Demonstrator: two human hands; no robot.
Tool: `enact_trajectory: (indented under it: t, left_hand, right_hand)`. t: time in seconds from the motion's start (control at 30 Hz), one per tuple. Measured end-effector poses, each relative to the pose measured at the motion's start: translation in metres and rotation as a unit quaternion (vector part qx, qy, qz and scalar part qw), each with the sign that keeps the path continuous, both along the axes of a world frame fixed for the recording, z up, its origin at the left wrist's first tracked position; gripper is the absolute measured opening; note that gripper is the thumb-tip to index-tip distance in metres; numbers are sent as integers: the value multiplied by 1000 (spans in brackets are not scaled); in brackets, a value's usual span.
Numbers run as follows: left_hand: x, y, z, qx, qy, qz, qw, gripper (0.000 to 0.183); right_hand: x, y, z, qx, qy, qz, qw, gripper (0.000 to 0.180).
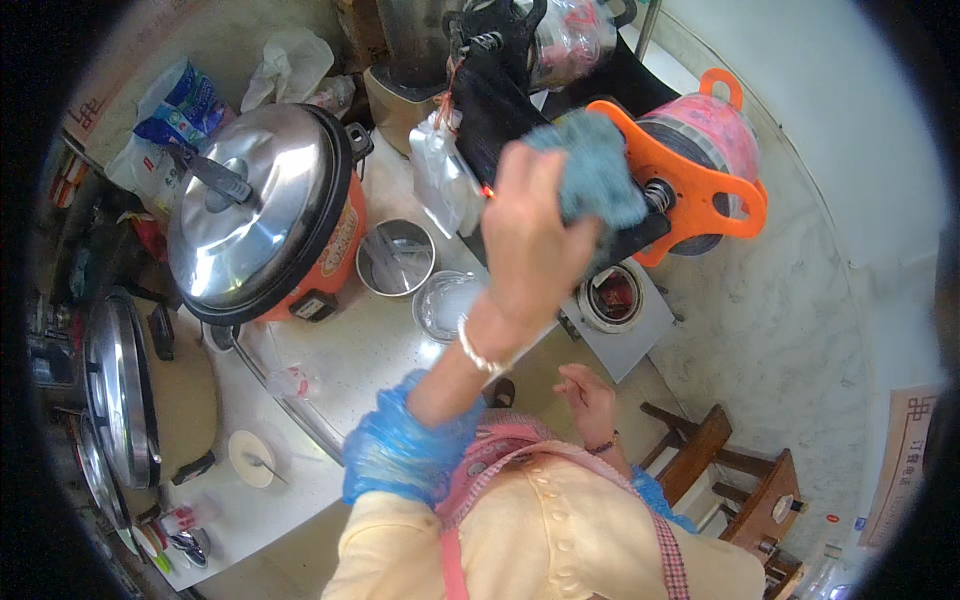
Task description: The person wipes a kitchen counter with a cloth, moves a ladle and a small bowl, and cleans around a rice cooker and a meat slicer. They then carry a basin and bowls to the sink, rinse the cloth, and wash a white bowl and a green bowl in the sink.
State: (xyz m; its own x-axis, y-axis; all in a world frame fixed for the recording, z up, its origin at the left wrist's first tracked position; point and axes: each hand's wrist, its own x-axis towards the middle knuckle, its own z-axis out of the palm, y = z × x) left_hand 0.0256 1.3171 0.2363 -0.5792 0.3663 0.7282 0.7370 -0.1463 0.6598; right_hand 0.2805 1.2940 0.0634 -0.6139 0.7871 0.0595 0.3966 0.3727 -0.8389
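My left hand (525, 217) grips a blue-grey cloth (592, 169), blurred by motion, above the black body (495, 94) of what looks like a cup sealing machine. An orange plastic holder (675, 187) with a spring sits beside the cloth, bearing a roll of pink printed film (716, 139). Near my left wrist, a small red light glows. My right hand (589, 397) hangs by my apron, fingers loosely bent, holding nothing. Below my left hand are a steel cup (396, 257) with clear plastic strips inside and a clear round container (442, 304).
A large orange rice cooker (330, 262) with a steel lid stands to the left. Another lidded pot (172, 390) and a small bowl (251, 457) with a spoon are nearer. A round tin (611, 300) sits on a low surface at right. Wooden stools (697, 450) stand by the wall.
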Motion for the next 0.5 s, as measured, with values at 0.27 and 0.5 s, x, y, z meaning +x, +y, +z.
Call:
enact_trajectory:
  t: [0.27,0.5]
  left_hand:
    - [24,-12,-7,15,-22,-32,999,48]
    - [-71,21,-1,27,13,96,995,25]
  right_hand:
    - [2,-1,-18,3,19,20,1000,23]
    - [-1,1,-15,-28,-32,-3,999,20]
